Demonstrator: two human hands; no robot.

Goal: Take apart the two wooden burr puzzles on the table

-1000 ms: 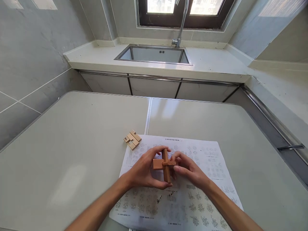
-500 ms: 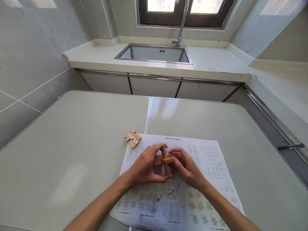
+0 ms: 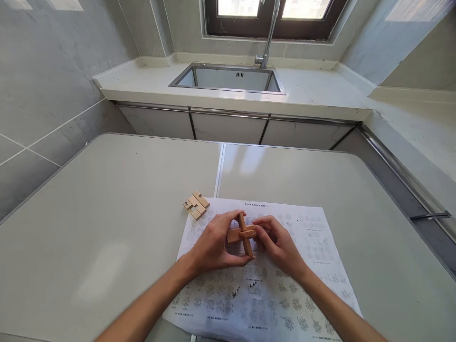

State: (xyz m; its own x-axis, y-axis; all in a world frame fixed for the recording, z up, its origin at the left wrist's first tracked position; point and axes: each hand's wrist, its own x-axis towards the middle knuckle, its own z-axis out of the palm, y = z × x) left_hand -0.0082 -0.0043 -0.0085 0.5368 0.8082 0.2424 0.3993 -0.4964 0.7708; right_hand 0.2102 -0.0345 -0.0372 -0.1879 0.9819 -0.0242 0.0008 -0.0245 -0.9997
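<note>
A small wooden cross puzzle (image 3: 242, 234), made of interlocked brown bars, is held just above a printed instruction sheet (image 3: 306, 237). My left hand (image 3: 213, 247) is closed on it, thumb under the lower end of the upright bar and fingers over the top. My right hand (image 3: 276, 244) pinches the right end of the crosswise bar. A few loose pale wooden pieces (image 3: 195, 205) lie side by side on the table (image 3: 107, 213) by the sheet's far left corner, apart from both hands.
The grey table has a seam (image 3: 220, 166) down its middle. Beyond it runs a white counter with a steel sink (image 3: 228, 78) and a tap (image 3: 268, 35) under a window. A tiled wall stands at the left, and a counter edge with a metal rail (image 3: 402, 175) at the right.
Both hands with the wooden cross have moved slightly away from me and lower towards the sheet. The upright bar now tilts a little more. The loose pieces have not moved.
</note>
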